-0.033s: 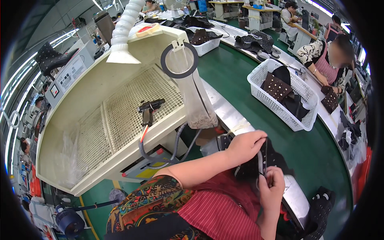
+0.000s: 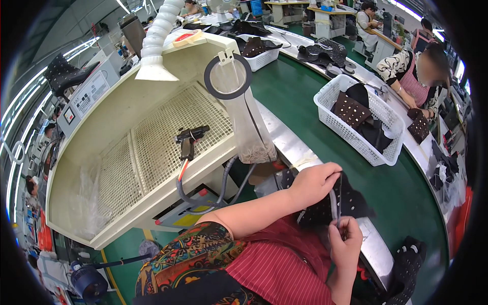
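Observation:
My left hand [image 2: 315,183] grips the upper edge of a black studded shoe piece [image 2: 353,201], holding it upright in front of my chest. Just below, my right hand [image 2: 345,244] pinches the lower edge of the same piece, fingers curled on a thin dark strip. Both hands sit over the metal rim [image 2: 290,147] of the green conveyor belt [image 2: 305,96]. My forearms and a red striped apron hide the lower part of the piece.
A white basket [image 2: 356,142] of black studded pieces stands on the belt to the right. A cream spray booth [image 2: 117,117] with a mesh floor holds a black spray gun [image 2: 188,140]. A clear bag [image 2: 251,132] hangs from its corner. Another person [image 2: 417,76] works at far right.

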`<action>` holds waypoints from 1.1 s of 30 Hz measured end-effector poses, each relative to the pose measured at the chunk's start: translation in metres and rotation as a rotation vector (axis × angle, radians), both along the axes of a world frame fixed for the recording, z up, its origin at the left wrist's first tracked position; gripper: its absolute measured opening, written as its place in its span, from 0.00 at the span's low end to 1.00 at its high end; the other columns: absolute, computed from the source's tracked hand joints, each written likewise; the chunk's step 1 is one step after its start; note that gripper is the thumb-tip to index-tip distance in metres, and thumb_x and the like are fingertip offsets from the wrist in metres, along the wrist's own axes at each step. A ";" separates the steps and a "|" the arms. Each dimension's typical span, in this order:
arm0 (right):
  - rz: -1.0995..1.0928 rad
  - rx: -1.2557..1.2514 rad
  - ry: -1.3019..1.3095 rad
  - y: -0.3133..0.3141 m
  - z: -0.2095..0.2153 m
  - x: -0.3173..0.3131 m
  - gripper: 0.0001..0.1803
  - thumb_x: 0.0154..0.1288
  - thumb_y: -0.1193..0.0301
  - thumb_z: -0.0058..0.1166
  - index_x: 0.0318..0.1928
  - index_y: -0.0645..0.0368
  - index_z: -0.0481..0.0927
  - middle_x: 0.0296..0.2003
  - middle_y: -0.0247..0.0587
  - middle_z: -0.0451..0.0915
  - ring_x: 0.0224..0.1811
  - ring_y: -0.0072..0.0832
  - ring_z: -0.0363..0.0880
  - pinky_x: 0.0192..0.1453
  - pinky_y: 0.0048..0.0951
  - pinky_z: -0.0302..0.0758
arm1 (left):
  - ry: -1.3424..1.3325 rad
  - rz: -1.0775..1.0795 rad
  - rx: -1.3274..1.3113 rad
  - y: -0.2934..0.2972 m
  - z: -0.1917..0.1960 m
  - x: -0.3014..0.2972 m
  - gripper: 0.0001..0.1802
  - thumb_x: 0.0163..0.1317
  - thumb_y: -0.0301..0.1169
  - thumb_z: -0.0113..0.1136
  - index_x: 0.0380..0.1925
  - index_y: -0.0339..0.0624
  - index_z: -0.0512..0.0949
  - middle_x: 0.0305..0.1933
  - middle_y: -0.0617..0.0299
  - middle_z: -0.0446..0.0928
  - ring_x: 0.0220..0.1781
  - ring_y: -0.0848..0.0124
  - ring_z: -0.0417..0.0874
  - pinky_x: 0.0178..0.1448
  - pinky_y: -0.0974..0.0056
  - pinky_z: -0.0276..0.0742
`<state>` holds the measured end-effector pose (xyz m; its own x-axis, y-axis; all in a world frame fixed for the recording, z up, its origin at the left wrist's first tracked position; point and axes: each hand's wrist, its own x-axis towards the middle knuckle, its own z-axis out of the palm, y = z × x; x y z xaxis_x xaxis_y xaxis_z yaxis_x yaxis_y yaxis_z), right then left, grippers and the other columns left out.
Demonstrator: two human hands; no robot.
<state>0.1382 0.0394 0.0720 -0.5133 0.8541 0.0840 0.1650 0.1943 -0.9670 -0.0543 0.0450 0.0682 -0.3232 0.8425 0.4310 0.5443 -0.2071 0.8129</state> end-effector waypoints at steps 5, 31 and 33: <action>0.035 -0.222 -0.067 -0.017 0.002 0.037 0.07 0.53 0.82 0.59 0.28 0.59 0.74 0.20 0.22 0.68 0.22 0.08 0.60 0.26 0.13 0.56 | 0.019 -0.031 0.175 0.013 0.032 0.009 0.08 0.62 0.27 0.53 0.38 0.36 0.76 0.33 0.49 0.79 0.35 0.52 0.80 0.39 0.59 0.75; -0.699 -0.350 0.208 -0.107 -0.084 0.207 0.13 0.70 0.67 0.46 0.36 0.64 0.78 0.30 0.41 0.80 0.16 0.13 0.62 0.18 0.16 0.56 | -0.850 -0.364 -0.574 0.106 -0.062 0.101 0.14 0.63 0.29 0.55 0.45 0.32 0.74 0.41 0.57 0.78 0.42 0.70 0.77 0.49 0.66 0.72; -0.711 -0.467 0.313 -0.110 -0.100 0.209 0.13 0.70 0.67 0.46 0.36 0.64 0.77 0.33 0.43 0.81 0.15 0.14 0.62 0.18 0.16 0.57 | -0.743 -0.333 -0.577 0.098 -0.089 0.098 0.14 0.63 0.30 0.55 0.45 0.32 0.75 0.41 0.57 0.78 0.42 0.70 0.77 0.49 0.66 0.72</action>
<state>0.3471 -0.0710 -0.0279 0.1367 0.9430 -0.3034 -0.1870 -0.2762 -0.9427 0.0435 0.1429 -0.0206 -0.0537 0.9560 -0.2886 -0.1577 0.2772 0.9478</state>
